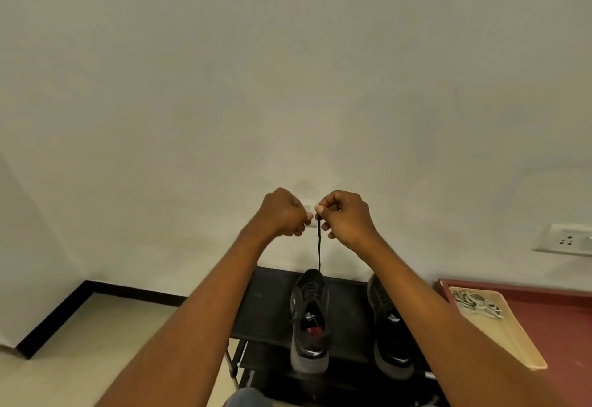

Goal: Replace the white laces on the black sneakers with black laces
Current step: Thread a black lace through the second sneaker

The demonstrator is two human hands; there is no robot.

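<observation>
On the black rack (266, 310) close below, two black sneakers stand side by side; the left sneaker (310, 320) trails a thin black lace (319, 246) straight up, taut, pinched in the right hand (347, 219). Left hand (282, 212) curls alongside, its grip unclear.

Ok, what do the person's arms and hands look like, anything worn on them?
Both forearms are bare as far as the frame shows, with no sleeves in view. The left hand and right hand wear no gloves; no rings, watch or bands are visible.

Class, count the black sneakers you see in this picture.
2: one black sneaker at the black rack's middle, one black sneaker to its right, partly hidden by the forearm.
</observation>
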